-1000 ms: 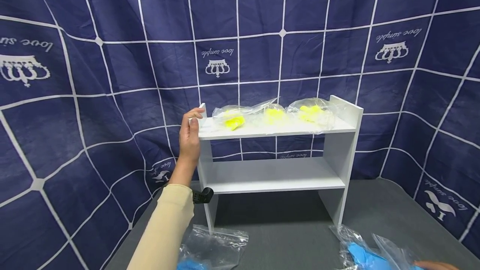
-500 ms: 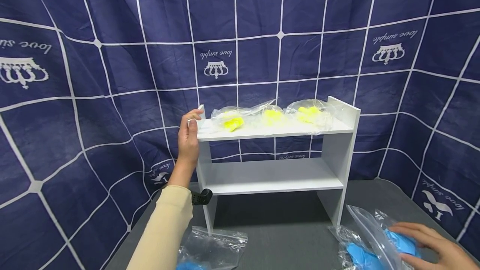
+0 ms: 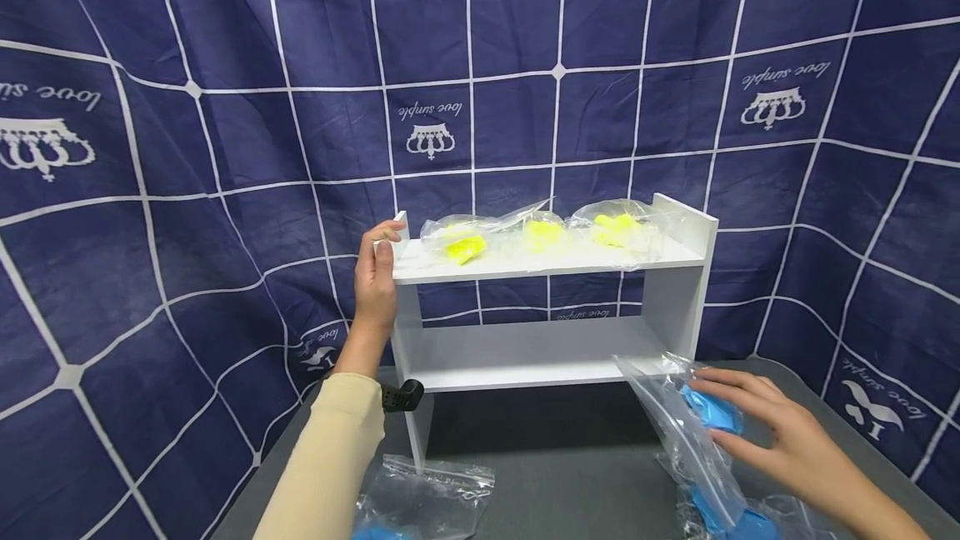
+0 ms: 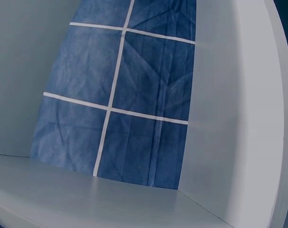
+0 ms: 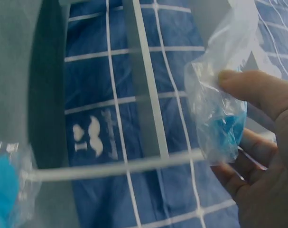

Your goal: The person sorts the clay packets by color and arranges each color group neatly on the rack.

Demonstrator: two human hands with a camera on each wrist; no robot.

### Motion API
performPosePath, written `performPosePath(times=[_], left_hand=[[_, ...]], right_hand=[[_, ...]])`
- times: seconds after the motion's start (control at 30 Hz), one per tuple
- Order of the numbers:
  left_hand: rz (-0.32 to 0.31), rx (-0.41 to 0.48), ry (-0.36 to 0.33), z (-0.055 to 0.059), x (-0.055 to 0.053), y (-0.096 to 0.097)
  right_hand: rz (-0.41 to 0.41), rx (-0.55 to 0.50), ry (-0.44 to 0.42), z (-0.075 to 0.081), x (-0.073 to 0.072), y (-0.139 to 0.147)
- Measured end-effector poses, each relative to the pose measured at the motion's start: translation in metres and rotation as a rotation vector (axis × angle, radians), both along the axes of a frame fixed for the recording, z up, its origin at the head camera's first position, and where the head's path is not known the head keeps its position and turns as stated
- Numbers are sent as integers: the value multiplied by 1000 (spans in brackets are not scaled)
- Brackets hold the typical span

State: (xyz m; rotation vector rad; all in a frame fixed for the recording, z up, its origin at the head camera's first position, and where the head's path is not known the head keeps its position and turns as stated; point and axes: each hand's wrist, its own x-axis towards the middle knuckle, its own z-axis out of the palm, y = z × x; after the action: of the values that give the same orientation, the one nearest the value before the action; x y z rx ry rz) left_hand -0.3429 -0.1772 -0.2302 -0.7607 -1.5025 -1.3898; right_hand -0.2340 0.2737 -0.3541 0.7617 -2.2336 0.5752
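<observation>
We see a dark grey table (image 3: 555, 482) carrying a white two-tier shelf unit (image 3: 540, 348) near its far edge. Along the unit's upper board (image 3: 525, 273) we count three clear bags (image 3: 617, 231) with yellow contents. Before the unit's left foot we have a zip bag (image 3: 431, 494) holding something blue; nearer the table's right edge lies a second blue-filled bag (image 3: 742, 523).

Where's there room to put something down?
The white lower shelf looks bare between its side panels. So does the dark grey table between the clear plastic bags of blue stuff at left and right. Crowded: the white top shelf, under clear bags of yellow stuff, and front right, where the right hand holds another.
</observation>
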Motion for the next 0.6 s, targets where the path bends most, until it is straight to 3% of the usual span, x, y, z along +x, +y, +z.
performPosePath(times=[0.2,0.6], left_hand=[[-10,-1,-2,-1,-2,-1],[-8,8,-5,-1,-2,-1]], right_hand=[[23,10,24,11,-33,-23],[-93,-25,-4,12,-87,-58]])
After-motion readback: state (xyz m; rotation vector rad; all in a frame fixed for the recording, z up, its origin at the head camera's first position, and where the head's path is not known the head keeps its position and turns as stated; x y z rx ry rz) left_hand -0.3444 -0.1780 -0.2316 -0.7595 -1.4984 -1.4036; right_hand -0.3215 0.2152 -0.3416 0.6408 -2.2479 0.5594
